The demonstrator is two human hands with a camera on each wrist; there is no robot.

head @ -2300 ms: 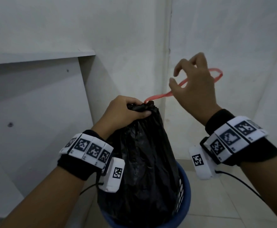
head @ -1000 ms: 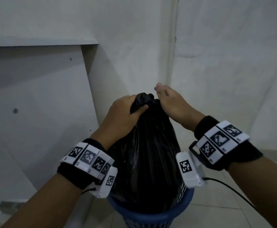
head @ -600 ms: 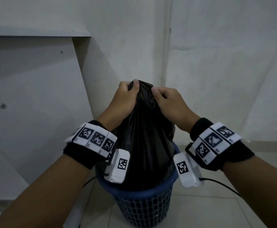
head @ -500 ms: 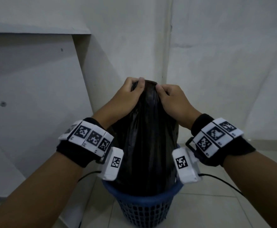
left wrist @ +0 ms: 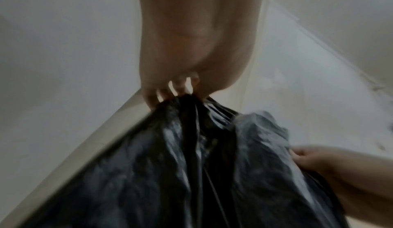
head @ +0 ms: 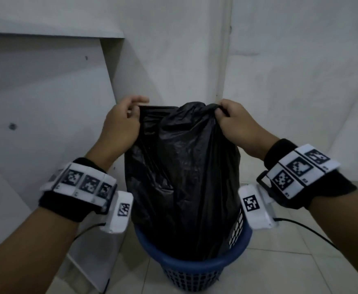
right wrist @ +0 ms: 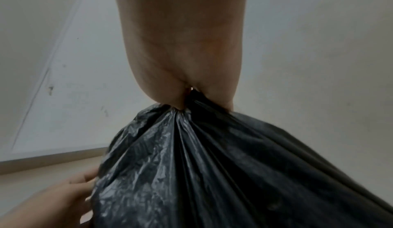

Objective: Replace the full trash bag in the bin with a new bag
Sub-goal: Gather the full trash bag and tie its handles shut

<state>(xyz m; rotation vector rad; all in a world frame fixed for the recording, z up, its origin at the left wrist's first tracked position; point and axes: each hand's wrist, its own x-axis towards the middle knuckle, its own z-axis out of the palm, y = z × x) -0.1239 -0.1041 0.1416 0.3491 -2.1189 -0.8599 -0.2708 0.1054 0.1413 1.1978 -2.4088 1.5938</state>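
Observation:
A full black trash bag [head: 182, 177] stands tall out of a blue mesh bin [head: 192, 270] on the floor. My left hand [head: 123, 122] pinches the bag's top edge at its left corner, and my right hand [head: 235, 122] grips the bunched top at the right. The bag's mouth is stretched wide between the two hands. In the left wrist view my left hand's fingers [left wrist: 168, 93] curl into gathered black plastic [left wrist: 191, 164]. In the right wrist view my right hand [right wrist: 187, 97] clamps the bag's gathered folds [right wrist: 212, 164].
The bin sits in a corner of white walls [head: 290, 81]. A white ledge and slanted panel [head: 46, 85] run along the left. Pale floor tiles [head: 301, 262] lie to the right of the bin. Cables [head: 314, 232] trail from both wrist cameras.
The red tie seen earlier is gone from view. My hands, close together at the bag's neck half a second ago, have moved apart, spreading the bag's top wide.

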